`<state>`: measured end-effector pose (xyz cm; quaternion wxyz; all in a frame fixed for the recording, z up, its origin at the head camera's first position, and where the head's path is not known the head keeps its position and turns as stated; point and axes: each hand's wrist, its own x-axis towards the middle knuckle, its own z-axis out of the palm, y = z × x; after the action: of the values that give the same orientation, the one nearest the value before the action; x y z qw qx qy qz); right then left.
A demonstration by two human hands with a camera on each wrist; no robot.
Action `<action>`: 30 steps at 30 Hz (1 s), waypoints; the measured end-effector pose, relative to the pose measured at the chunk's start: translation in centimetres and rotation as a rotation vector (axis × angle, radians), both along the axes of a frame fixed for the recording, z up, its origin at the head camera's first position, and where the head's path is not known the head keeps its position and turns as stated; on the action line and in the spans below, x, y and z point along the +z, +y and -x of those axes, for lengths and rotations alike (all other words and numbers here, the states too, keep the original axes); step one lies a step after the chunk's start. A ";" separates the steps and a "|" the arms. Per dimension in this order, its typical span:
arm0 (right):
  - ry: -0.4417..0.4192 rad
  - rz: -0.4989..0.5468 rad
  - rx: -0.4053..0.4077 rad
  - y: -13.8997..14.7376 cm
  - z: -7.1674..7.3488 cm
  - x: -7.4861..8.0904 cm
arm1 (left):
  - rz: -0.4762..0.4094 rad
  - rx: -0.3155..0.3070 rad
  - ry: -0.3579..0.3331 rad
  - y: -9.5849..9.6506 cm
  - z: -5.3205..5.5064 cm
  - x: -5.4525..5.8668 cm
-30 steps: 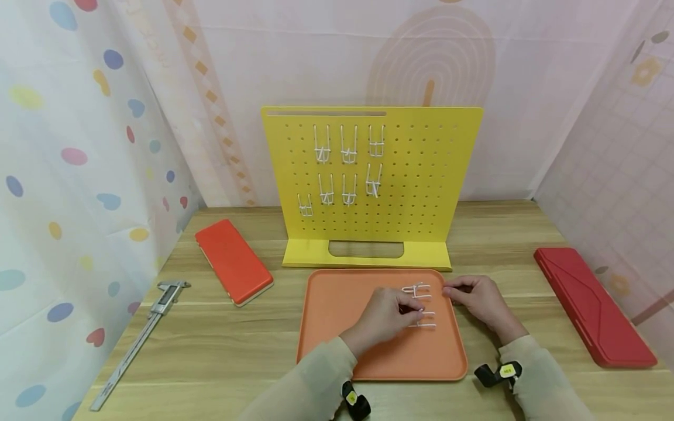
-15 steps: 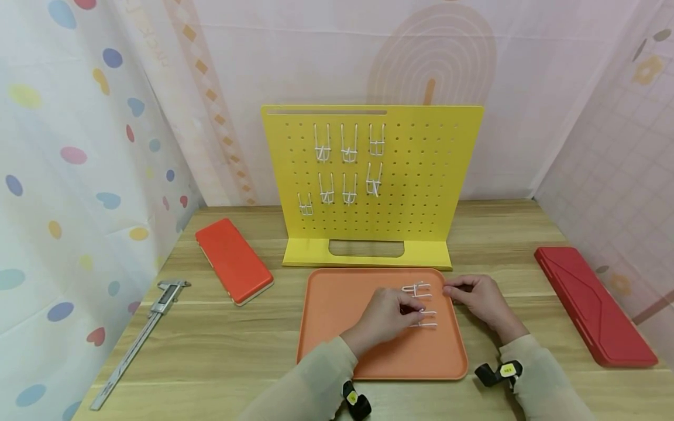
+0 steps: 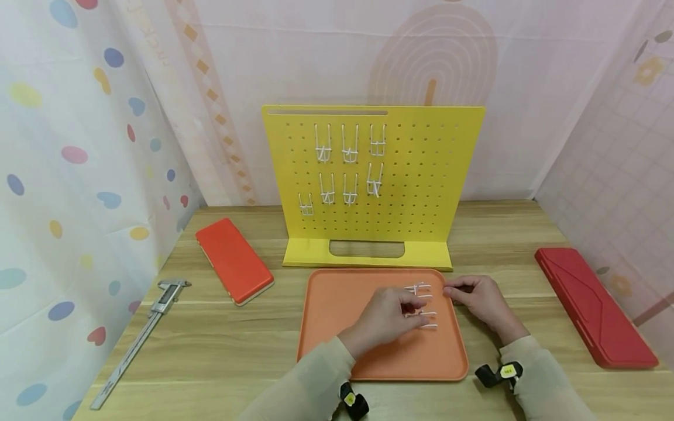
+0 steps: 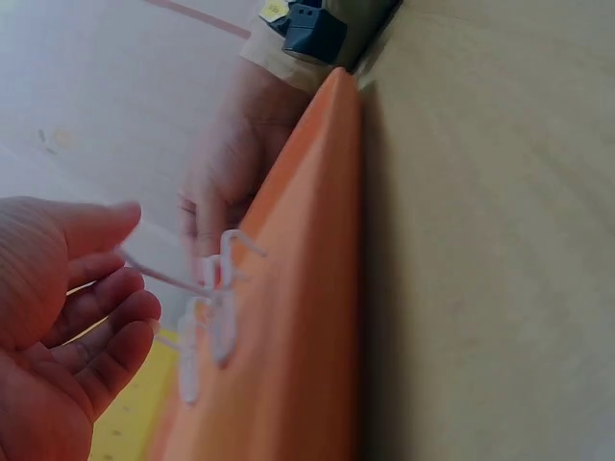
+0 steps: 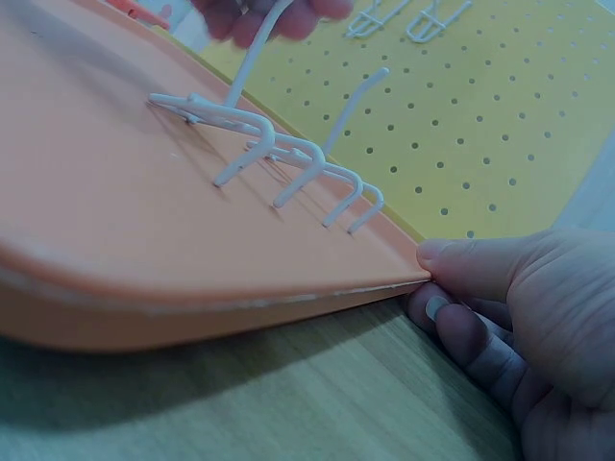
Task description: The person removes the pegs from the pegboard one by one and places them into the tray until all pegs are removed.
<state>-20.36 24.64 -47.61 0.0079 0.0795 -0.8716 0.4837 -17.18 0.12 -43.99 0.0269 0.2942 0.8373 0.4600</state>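
Observation:
Two white wire pegboard hooks lie at the right side of an orange tray [image 3: 329,327], the far hook [image 3: 418,286] and the near hook [image 3: 432,326]. My left hand [image 3: 380,318] is over the tray at the near hook, thumb and fingertips spread apart. In the left wrist view the end of an upward prong [image 4: 163,277] stands between thumb and fingers, with a gap showing. My right hand [image 3: 481,301] pinches the tray's right rim between thumb and fingers; in the right wrist view the thumb [image 5: 471,264] lies on top of that corner.
Behind the tray stands a yellow pegboard [image 3: 416,216] with several white hooks mounted on its left and middle. An orange-red case [image 3: 234,260] and a caliper [image 3: 152,321] lie to the left. At the right is a red case [image 3: 592,307].
My left thumb and fingers have parted at the near hook, where they were close together before. The right hand and tray have stayed in place.

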 end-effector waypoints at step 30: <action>-0.002 0.009 -0.009 0.0 0.1 -0.2 | -0.287 0.440 0.088 -15.9 6.2 8.4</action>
<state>-20.46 24.59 -47.81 0.0097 0.0749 -0.8698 0.4876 -23.33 -15.76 -35.62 -0.1520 0.1255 0.8078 0.5555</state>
